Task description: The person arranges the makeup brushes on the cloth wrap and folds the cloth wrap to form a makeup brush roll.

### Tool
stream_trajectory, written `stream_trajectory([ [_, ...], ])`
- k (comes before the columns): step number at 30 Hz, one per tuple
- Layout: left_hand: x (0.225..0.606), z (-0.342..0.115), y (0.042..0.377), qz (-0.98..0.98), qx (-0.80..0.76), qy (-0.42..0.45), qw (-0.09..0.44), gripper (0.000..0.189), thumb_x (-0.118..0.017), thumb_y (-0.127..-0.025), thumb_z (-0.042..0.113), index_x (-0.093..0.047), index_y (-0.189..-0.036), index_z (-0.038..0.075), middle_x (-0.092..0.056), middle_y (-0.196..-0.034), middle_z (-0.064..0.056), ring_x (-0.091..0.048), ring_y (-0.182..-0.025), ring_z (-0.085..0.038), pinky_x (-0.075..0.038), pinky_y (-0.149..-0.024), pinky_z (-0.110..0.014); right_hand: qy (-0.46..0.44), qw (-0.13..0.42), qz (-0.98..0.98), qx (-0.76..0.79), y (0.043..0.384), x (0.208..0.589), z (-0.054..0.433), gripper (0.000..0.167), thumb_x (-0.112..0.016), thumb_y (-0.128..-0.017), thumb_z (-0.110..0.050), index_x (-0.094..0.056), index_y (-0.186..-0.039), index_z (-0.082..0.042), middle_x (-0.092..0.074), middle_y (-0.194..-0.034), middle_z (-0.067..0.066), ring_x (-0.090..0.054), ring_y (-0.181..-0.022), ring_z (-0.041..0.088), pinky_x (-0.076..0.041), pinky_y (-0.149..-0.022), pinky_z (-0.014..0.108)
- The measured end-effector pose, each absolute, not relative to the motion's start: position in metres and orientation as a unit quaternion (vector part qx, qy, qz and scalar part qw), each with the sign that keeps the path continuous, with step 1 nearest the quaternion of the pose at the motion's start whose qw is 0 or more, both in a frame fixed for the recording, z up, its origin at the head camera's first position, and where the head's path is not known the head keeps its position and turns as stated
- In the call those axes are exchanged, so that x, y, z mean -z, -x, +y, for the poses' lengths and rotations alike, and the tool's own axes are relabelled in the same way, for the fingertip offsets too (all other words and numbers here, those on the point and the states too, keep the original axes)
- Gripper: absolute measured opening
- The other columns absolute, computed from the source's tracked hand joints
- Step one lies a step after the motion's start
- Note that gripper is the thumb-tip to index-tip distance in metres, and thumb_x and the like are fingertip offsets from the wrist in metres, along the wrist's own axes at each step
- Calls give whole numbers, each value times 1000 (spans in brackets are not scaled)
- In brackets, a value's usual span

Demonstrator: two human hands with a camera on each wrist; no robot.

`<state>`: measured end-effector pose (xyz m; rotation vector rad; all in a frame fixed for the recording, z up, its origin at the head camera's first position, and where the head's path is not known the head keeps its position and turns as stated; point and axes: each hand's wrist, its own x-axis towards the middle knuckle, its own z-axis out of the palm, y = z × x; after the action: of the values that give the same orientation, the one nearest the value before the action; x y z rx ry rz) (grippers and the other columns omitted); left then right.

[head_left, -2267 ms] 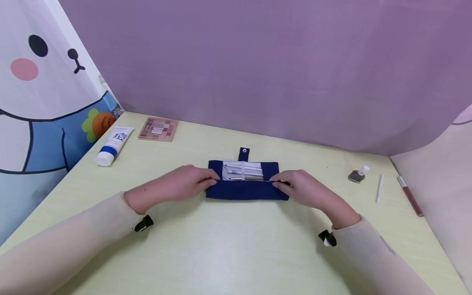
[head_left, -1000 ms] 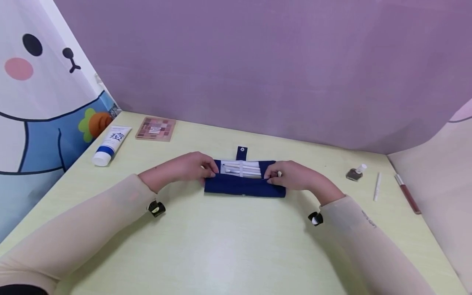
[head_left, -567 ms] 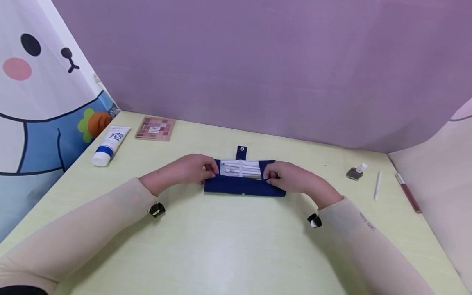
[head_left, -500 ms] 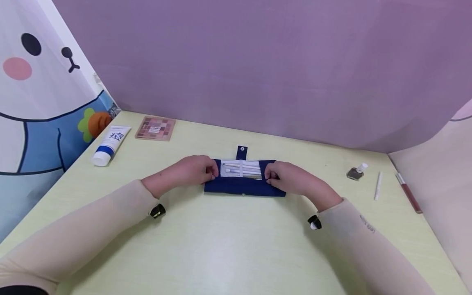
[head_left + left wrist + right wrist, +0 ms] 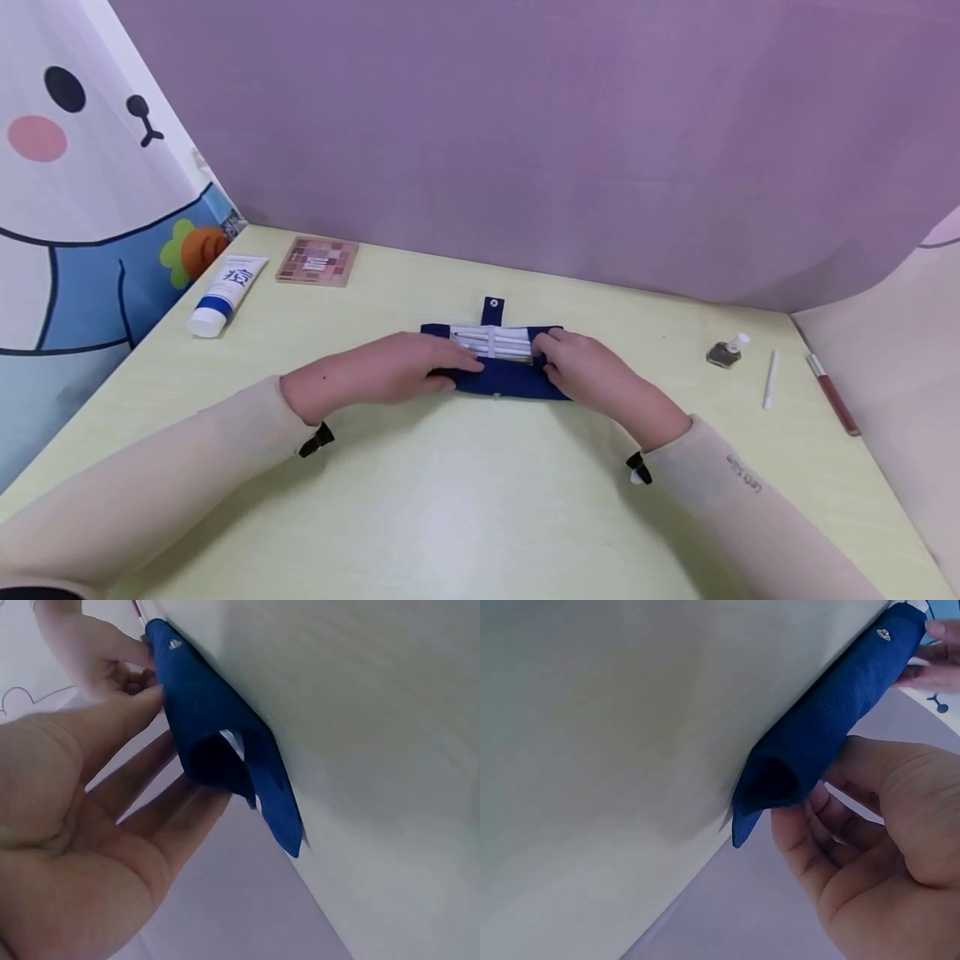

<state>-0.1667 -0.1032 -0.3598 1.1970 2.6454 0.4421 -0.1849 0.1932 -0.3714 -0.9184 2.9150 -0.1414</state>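
Note:
A navy fabric roll-up pouch (image 5: 517,383) lies partly rolled at the table's middle, its near part folded over. Several slim white sticks (image 5: 513,342) show inside under a pale band, and a snap strap (image 5: 492,311) points away at the back. My left hand (image 5: 386,367) lies over the pouch's left part, fingers fairly straight; the left wrist view has its thumb against the roll (image 5: 206,705) and its fingers behind. At the right end, my right hand (image 5: 596,373) pinches the folded edge between thumb and curled fingers. The right wrist view shows the roll's hollow end (image 5: 776,780).
Back left on the table (image 5: 450,500) are a white-and-blue tube (image 5: 228,296) and a pink checkered palette (image 5: 317,262). To the right stand a small dark bottle (image 5: 724,353), a white stick (image 5: 771,379) and a reddish-brown tube with a white cap (image 5: 832,394). A purple curtain hangs behind.
The left hand has slid from the pouch's left end toward its middle, its fingers straightening. The right hand keeps its pinch at the right end. The fold has crept slightly away from me.

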Motion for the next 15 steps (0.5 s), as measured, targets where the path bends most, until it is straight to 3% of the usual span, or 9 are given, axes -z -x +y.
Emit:
stream_trajectory([
  [5, 362, -102, 161, 893, -119, -414, 133, 50, -66, -106, 9, -60, -154, 22, -62, -158, -1, -63, -143, -27, -56, -113, -44, 302, 33, 952, 37, 182, 370, 193, 18, -73, -101, -10, -73, -119, -10, -76, -108, 7, -72, -92, 20, -63, -86, 40],
  [15, 368, -99, 152, 892, -93, -431, 101, 47, -66, -105, 6, -63, -151, 17, -68, -151, -1, -70, -133, -24, -61, -104, -39, 386, -7, 921, 55, 164, 371, 210, 20, -77, -100, -20, -82, -116, -10, -80, -108, 5, -76, -99, 20, -64, -87, 37],
])
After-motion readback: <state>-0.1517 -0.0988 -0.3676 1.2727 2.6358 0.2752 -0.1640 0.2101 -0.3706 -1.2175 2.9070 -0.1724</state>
